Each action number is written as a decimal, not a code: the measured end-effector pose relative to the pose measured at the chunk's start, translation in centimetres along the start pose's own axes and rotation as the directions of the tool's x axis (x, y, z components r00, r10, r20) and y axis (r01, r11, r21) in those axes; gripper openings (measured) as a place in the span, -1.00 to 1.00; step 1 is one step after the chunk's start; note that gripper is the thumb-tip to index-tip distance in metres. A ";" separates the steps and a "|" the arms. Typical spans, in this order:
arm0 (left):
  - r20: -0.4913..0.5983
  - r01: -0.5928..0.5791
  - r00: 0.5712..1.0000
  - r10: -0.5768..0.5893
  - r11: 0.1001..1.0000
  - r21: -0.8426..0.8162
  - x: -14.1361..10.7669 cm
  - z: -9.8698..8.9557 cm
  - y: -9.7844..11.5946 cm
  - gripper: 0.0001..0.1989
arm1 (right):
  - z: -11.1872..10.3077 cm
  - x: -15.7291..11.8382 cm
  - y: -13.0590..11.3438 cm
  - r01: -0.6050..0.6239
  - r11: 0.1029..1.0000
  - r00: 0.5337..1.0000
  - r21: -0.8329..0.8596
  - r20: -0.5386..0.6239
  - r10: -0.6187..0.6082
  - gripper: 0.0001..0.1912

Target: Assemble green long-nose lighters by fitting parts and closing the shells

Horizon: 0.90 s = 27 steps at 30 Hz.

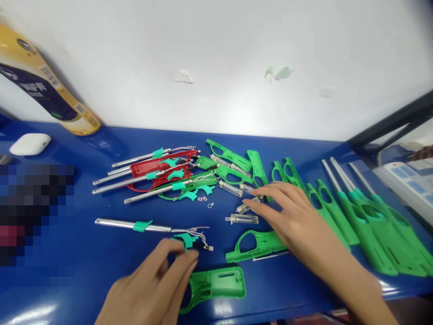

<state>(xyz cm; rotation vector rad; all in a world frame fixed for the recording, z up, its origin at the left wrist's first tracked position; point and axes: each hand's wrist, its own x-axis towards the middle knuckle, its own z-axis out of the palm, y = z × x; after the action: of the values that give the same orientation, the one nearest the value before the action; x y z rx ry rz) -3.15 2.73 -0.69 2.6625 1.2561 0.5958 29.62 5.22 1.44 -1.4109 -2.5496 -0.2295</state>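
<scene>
"While both hands were low over the table (287, 295), what did each grip have?"

"The left hand (152, 280), at seven o'clock, had its fingers bent and nearly together by a teal trigger (186, 240), at about one o'clock from it; I couldn't tell whether they held it. The right hand (294, 219), at four o'clock, had its fingers slightly parted over the clear tanks (244, 219), at nine o'clock from it. Whether it had hold of one, I couldn't tell."

"And around them?"

"A green half shell (230, 282) lay open at three o'clock from the left hand, and a metal tube (118, 224) with thin wires at eleven."

"What could have gone wrong?"

"I'd have feared for those wires: a careless finger could have snagged them and pulled one loose. The tanks lay close together, so a brush of the knuckles might have rolled one away. The tiny ring (210, 205) was easy to lose."

"How was the surface, and the room?"

"Blue, glossy, probably slippery for small parts. Closed green lighters (379, 225) lay between three and four o'clock, a yellow bottle (67, 90) stood at ten, and the white wall (219, 49), scarred with peeled patches, rose at twelve."
</scene>
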 end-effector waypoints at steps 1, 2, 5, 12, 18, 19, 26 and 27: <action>0.031 0.001 1.000 -0.002 1.000 0.029 1.0 -0.1 -0.1 -0.63 | 0.1 0.1 0.2 0.001 1.000 1.000 0.005 0.004 -0.001 -0.56; 0.044 0.030 0.998 -0.034 0.997 0.073 2.1 -0.1 -0.1 -0.61 | 0.1 0.2 0.4 -0.001 1.000 1.000 0.010 0.007 0.001 -0.59; 0.035 0.079 0.996 -0.084 0.988 0.133 5.5 0.3 -0.2 -0.67 | 0.6 0.6 0.9 -0.007 0.999 1.000 0.034 0.017 0.006 -0.73; 0.089 0.052 0.994 -0.066 0.986 0.158 8.3 1.7 -0.3 -0.80 | 1.2 1.0 0.9 -0.014 0.996 1.000 0.090 -0.014 0.015 -0.81; -0.022 0.038 0.999 -0.036 0.992 0.122 6.8 0.2 -0.7 -0.70 | 0.5 0.5 0.4 -0.014 0.977 0.999 0.214 -0.046 0.024 -0.82; -0.035 0.043 0.999 -0.039 0.993 0.112 6.3 -0.3 -0.9 -0.70 | 0.4 0.4 0.3 -0.009 0.973 0.999 0.229 -0.044 0.020 -0.81; -0.129 0.210 0.973 -0.193 0.968 0.134 1.2 -2.4 -4.0 -0.77 | 0.1 0.6 -0.3 0.023 0.961 0.997 0.276 -0.076 -0.002 -0.81; -0.113 0.221 0.972 -0.207 0.966 0.135 0.6 -2.6 -4.6 -0.77 | 0.0 0.6 -0.5 0.027 0.958 0.996 0.284 -0.091 -0.002 -0.81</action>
<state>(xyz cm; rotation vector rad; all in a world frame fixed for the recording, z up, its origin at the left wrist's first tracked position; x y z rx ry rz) -7.17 6.05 0.53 2.5881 1.6502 0.6303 28.85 5.48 1.55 -1.2441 -2.4039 0.0706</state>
